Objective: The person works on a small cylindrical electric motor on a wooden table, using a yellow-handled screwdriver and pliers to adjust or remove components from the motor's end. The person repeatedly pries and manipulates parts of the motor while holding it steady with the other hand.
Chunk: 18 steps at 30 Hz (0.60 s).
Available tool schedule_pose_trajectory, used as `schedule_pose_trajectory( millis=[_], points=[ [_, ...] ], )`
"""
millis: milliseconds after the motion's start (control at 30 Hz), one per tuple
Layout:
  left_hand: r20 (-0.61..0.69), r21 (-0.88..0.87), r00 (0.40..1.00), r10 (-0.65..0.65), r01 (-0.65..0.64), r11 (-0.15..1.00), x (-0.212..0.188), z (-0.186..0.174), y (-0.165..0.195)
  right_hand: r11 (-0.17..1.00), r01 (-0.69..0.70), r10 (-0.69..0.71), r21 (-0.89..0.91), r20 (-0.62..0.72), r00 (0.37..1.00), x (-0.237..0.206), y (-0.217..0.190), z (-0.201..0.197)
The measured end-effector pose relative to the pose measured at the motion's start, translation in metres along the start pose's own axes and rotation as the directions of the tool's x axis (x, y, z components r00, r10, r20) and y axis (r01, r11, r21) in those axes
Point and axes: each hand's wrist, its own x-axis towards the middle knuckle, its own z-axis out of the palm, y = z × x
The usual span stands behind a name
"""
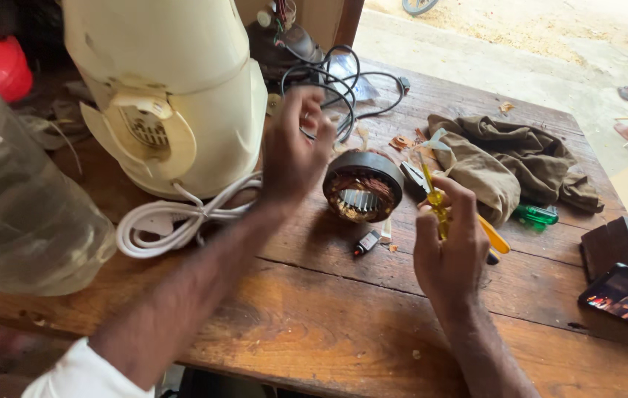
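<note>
A round motor stator (362, 189) with copper windings lies on the wooden table (314, 309). My left hand (293, 147) hovers just left of it, fingers bent toward the black cables (343, 88); whether it grips anything is blurred. My right hand (449, 247) is closed on a yellow-handled tool (438, 203), its tip pointing up beside the stator. Yellow-handled pliers (492, 237) lie under that hand.
A cream appliance housing (174, 88) with a coiled white cord (181, 217) stands at left. A clear plastic bottle (19, 199) is nearest left. An olive cloth (509, 162), a green screwdriver (537, 214), a phone (627, 296) and a small black part (367, 242) lie around.
</note>
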Motion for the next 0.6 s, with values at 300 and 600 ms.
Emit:
schedule_pose_trajectory(
  millis=[300,600],
  points=[
    [0.347,0.436,0.936,-0.06,-0.105,0.894,0.089,0.069,-0.068,0.989,0.131,-0.135,-0.062,-0.063,0.989,0.025,0.02,0.005],
    [0.386,0.649,0.875,-0.293,-0.032,0.76,0.114,0.132,-0.072,0.99,0.137,-0.138,-0.016,-0.157,0.978,0.054,0.076,0.0]
  ],
)
